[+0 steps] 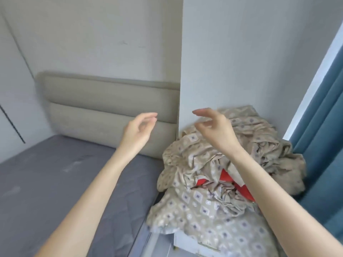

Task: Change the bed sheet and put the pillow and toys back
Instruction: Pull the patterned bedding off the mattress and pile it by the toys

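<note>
A bare grey mattress fills the lower left, with no sheet on it. To its right a crumpled beige patterned sheet lies heaped over a white stand, with something red showing among its folds. My left hand is raised in front of the headboard, fingers loosely curved, holding nothing. My right hand hovers above the heap, fingers relaxed and empty. No pillow or toys are in sight.
A padded beige headboard stands against the white wall. A white wall corner juts out between the bed and the heap. Blue curtains hang at the right. The white stand's edge shows under the sheet.
</note>
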Available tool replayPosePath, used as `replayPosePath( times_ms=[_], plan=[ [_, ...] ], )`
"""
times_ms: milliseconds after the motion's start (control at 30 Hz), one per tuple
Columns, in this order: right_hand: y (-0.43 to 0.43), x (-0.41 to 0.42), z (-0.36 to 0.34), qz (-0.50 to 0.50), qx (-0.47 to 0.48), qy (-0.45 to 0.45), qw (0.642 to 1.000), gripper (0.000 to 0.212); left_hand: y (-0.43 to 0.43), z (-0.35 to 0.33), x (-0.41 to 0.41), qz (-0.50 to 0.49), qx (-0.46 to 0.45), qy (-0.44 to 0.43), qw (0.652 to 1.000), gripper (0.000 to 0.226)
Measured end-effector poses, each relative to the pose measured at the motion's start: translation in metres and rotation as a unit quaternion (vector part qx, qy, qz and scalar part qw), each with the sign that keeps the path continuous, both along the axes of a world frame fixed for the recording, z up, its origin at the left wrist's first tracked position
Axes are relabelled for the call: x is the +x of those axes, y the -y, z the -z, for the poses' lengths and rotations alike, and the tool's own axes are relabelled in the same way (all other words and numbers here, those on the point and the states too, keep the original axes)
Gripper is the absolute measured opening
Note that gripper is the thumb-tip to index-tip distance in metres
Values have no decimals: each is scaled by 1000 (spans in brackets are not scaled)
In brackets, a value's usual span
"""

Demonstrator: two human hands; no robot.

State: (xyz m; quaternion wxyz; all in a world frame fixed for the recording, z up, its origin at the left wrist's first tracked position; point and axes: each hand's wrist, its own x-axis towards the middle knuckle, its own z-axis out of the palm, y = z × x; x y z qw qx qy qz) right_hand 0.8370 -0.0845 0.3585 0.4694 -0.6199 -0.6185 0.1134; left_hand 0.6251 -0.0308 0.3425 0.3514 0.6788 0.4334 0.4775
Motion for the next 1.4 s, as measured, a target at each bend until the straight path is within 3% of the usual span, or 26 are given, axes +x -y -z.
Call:
replayPosePath(
  times_ms=[167,433,700,833,967,1067,1233,1400],
  plan=[
    [26,-47,10,-23,14,-109,994,28,44,5,-50,-20,0,-3,1000,26],
    [36,-77,29,-58,-34,-302,951,28,76,13,-78,-35,-106,56,992,29],
    [-4,-47,46,-19,-30,-364,931,29,39,30,-29,-11,-140,46,989,34],
    [-41,1,60,9,-24,-298,954,29,-2,43,25,18,-159,32,987,34],
    [-81,68,77,63,-40,-82,994,39,-54,61,88,43,-172,19,984,38],
    [-115,139,91,155,-117,63,979,51,-102,77,158,70,-187,-10,980,42],
    [-155,237,112,202,-208,114,950,71,-169,110,251,95,-142,-79,982,65],
    [-170,308,136,278,-298,76,910,117,-219,132,328,129,-18,-271,954,107]
  ],
)
